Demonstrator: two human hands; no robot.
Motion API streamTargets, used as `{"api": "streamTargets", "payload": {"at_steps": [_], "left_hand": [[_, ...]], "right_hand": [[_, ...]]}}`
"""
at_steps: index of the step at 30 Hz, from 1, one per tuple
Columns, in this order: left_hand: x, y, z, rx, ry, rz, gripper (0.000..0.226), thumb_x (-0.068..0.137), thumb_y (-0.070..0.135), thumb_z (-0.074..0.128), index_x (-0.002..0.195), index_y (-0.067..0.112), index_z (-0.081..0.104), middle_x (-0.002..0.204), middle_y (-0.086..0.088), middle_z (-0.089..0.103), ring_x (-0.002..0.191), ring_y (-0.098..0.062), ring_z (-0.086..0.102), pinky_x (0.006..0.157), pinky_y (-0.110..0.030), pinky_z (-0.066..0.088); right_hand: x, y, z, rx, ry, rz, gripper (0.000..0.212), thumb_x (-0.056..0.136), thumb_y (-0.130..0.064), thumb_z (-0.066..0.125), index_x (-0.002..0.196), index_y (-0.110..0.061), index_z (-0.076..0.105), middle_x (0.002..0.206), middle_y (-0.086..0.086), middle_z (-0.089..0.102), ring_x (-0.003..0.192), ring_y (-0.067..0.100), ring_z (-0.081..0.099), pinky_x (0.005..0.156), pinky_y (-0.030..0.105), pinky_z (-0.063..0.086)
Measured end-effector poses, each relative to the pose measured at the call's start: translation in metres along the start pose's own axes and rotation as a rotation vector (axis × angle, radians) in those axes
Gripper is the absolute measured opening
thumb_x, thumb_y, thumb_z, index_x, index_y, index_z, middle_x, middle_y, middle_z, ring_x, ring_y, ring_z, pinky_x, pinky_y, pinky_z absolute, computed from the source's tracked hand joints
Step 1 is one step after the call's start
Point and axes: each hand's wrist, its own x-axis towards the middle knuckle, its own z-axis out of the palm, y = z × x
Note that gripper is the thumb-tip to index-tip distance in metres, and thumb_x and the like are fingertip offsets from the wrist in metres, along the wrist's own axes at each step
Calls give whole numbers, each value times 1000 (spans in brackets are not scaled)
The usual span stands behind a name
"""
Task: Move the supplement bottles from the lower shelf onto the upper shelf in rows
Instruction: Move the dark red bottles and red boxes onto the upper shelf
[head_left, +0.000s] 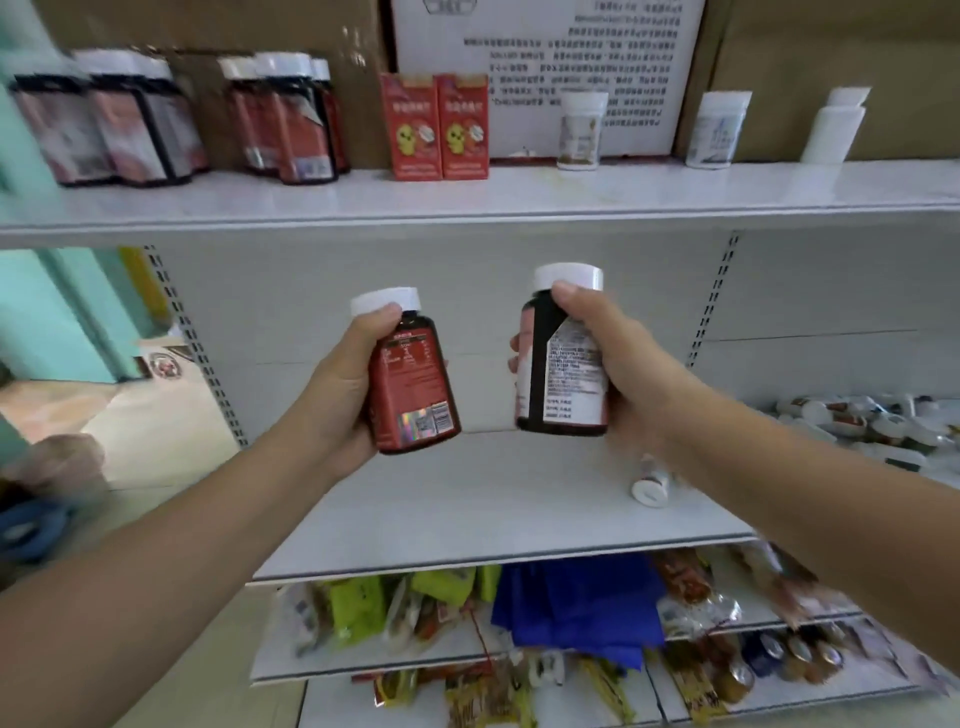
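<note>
My left hand (337, 395) grips a dark bottle with a red label and white cap (413, 384), held upright in front of the shelf's back panel. My right hand (618, 374) grips a second dark bottle with a white cap (563, 364), its white text label facing me. Both are raised above the lower shelf (467, 509). On that shelf one small white-capped bottle (650, 486) lies on its side under my right forearm. The upper shelf (519, 200) carries two groups of the same dark bottles (109, 124) (285, 122) at its left end.
Two red boxes (435, 127) and three white bottles (582, 130) stand on the upper shelf, before a printed white carton (545, 73). A heap of small bottles (872, 426) lies at the right. Snack packets (395, 608) and blue cloth (576, 603) fill lower shelves.
</note>
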Motion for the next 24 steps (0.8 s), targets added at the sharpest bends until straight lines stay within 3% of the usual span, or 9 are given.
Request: {"api": "streamTargets", "payload": {"at_steps": [2, 6, 11, 13, 15, 19, 21, 24], "left_hand": [[-20, 31, -9, 58, 26, 77, 47, 61, 50, 69, 94, 17, 67, 87, -3, 72, 74, -16, 69, 66, -30, 58], [-46, 81, -26, 136, 128, 174, 35, 90, 45, 48, 91, 16, 67, 87, -4, 72, 68, -15, 68, 61, -28, 58], [-56, 129, -40, 231, 217, 278, 32, 88, 42, 57, 109, 18, 60, 102, -12, 64, 84, -22, 65, 77, -39, 58], [-50, 148, -43, 285, 226, 342, 32, 82, 44, 60, 102, 19, 60, 99, -14, 62, 87, -25, 63, 78, -39, 57], [-37, 165, -44, 347, 236, 412, 32, 79, 46, 58, 95, 19, 61, 86, -9, 66, 76, -21, 65, 70, -35, 58], [10, 196, -48, 394, 287, 500, 22, 94, 39, 50, 102, 20, 57, 72, 4, 68, 62, -10, 66, 57, -28, 57], [37, 206, -54, 424, 309, 499, 25, 95, 36, 54, 110, 16, 55, 83, 2, 69, 71, -10, 68, 62, -28, 55], [74, 210, -67, 468, 371, 469, 33, 92, 33, 62, 117, 13, 55, 108, -6, 69, 94, -18, 70, 80, -36, 55]], "right_hand": [[-3, -13, 26, 9, -42, -28, 40, 69, -33, 72, 101, -11, 64, 86, 7, 68, 78, 22, 68, 70, 37, 60], [0, -35, 70, -1, -75, -76, 19, 85, -22, 59, 99, -10, 62, 84, 7, 67, 74, 20, 67, 75, 40, 59], [25, -61, 101, -76, -110, -265, 4, 90, -20, 60, 93, -17, 60, 72, -1, 68, 64, 13, 68, 63, 33, 60], [40, -73, 107, -109, -125, -315, 6, 91, -20, 60, 97, -18, 59, 76, -1, 69, 69, 14, 69, 64, 34, 60], [58, -84, 111, -145, -159, -351, 10, 91, -19, 60, 101, -17, 59, 79, -1, 70, 73, 14, 71, 64, 34, 59], [105, -103, 114, -206, -191, -414, 27, 81, -23, 69, 105, -16, 59, 82, 1, 71, 78, 17, 72, 66, 37, 59], [132, -109, 112, -252, -200, -442, 29, 77, -24, 71, 103, -17, 59, 80, -1, 70, 76, 15, 71, 69, 38, 59], [169, -111, 110, -380, -213, -453, 45, 74, -27, 78, 114, -22, 57, 90, -4, 72, 86, 13, 73, 80, 41, 59]]}}
